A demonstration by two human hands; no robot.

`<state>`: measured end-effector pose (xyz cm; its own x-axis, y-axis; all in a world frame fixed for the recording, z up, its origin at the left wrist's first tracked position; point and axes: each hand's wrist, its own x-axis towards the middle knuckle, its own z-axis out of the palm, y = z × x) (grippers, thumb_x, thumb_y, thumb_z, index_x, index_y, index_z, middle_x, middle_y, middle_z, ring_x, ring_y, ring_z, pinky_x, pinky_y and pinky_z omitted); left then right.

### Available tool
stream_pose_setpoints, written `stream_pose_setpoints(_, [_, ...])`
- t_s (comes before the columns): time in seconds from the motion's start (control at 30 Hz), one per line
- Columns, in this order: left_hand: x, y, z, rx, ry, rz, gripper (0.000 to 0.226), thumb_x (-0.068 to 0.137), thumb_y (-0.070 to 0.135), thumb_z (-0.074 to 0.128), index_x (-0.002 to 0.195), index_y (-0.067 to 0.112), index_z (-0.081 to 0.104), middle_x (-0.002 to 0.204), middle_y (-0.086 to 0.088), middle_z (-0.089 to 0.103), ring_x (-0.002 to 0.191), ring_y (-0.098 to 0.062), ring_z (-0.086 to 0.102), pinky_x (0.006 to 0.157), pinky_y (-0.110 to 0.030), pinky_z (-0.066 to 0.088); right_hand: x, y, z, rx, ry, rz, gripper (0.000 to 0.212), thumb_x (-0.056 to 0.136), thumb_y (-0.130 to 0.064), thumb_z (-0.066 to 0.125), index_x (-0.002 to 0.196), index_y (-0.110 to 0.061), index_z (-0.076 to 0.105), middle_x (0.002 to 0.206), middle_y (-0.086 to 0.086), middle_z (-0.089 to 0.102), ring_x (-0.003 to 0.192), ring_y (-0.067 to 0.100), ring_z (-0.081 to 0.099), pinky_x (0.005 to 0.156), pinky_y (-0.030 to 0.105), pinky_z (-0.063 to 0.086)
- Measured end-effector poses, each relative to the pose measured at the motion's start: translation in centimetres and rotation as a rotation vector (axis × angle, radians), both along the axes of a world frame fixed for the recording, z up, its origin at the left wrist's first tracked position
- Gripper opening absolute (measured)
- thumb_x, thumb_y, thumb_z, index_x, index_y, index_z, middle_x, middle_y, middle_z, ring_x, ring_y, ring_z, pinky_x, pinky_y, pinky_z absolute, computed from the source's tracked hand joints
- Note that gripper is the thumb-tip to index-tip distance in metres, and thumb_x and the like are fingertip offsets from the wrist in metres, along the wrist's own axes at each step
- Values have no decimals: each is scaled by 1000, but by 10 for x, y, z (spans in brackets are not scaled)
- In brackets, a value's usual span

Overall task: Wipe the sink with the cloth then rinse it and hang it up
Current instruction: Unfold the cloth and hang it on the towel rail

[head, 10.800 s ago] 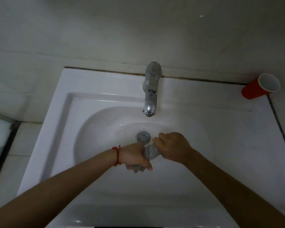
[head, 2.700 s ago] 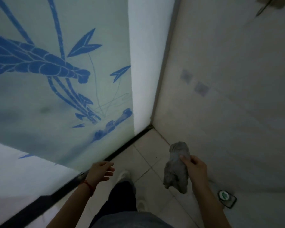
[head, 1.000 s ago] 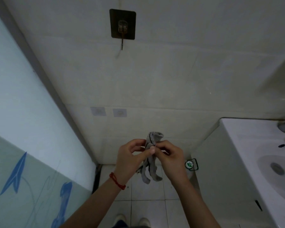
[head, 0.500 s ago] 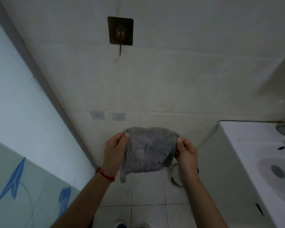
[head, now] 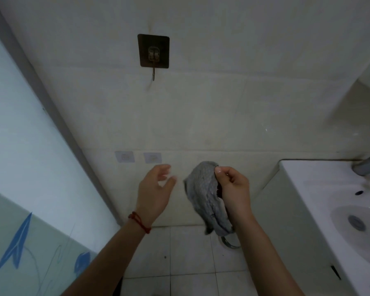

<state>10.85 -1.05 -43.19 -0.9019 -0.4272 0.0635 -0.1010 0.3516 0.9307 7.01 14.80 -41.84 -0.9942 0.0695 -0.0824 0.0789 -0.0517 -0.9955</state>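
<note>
In front of a pale tiled wall, two bare forearms reach forward from the bottom of the view. The right hand pinches the top edge of a grey cloth between thumb and fingers, and the cloth hangs down limp from that grip, its lower end dangling above the floor tiles. The left hand is just beside the cloth but apart from it, fingers spread wide and holding nothing; a red string bracelet circles its wrist.

High on the wall, above and to the left of the hands, a dark square adhesive plate carries a small metal hook, which is bare, with open wall between it and the cloth. Lower down sit two small pale square stickers, side by side; any marking on them is too faint to read.

At the right edge stands the white sink with its round drain and part of a metal tap. Along the left runs a frosted glass panel with blue leaf-like drawings. Behind the cloth's lower end, a round object on the floor is mostly hidden, possibly a drain cover. No readable writing shows anywhere.
</note>
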Motion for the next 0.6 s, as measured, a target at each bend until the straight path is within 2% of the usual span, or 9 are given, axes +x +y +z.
stream_pose_setpoints(0.07, [7,19,5,72,-22,-159,12,81,21,67,93,19,65,89,-2,68,72,2,61,69,-12,49,2,-3,4,-75,-28,1,25,90,-9,54,66,-14,59,47,-7,58,42,3,55,42,17,46])
stream_pose_setpoints(0.17, [11,41,4,215,-60,-304,29,72,34,72,99,25,65,95,-4,72,83,-13,68,74,-29,57,7,-4,12,-132,-28,22,22,89,-8,54,68,-10,62,58,3,64,50,11,63,45,23,52])
stream_pose_setpoints(0.23, [8,45,6,315,-22,-268,30,73,23,73,102,15,68,92,-4,73,82,-18,69,71,-32,58,10,-5,17,-160,-30,36,18,88,-6,55,72,-9,63,64,7,65,53,10,65,46,22,53])
stream_pose_setpoints(0.33, [3,41,10,508,-23,-213,20,79,2,66,98,4,70,75,2,74,70,-15,70,59,-26,56,13,-6,22,-201,-4,81,12,86,-3,58,77,-9,65,67,6,66,56,7,65,53,20,55])
stream_pose_setpoints(0.4, [1,39,13,586,-30,-191,17,81,2,63,96,3,70,69,3,74,64,-13,69,54,-24,55,16,-7,22,-95,58,82,10,82,-4,63,79,-13,66,68,-1,67,59,1,64,59,16,54])
stream_pose_setpoints(0.47, [-1,39,16,657,-32,-151,12,82,3,62,92,4,71,65,2,73,59,-11,68,51,-23,54,23,-9,18,99,110,69,5,77,-12,71,78,-13,66,67,-2,64,59,0,58,58,12,49])
stream_pose_setpoints(0.6, [-6,36,18,742,-21,-97,9,81,4,64,84,7,71,61,1,72,56,-11,67,49,-20,53,34,-12,9,386,135,170,21,68,-24,78,75,-11,64,73,6,58,59,2,51,51,9,40])
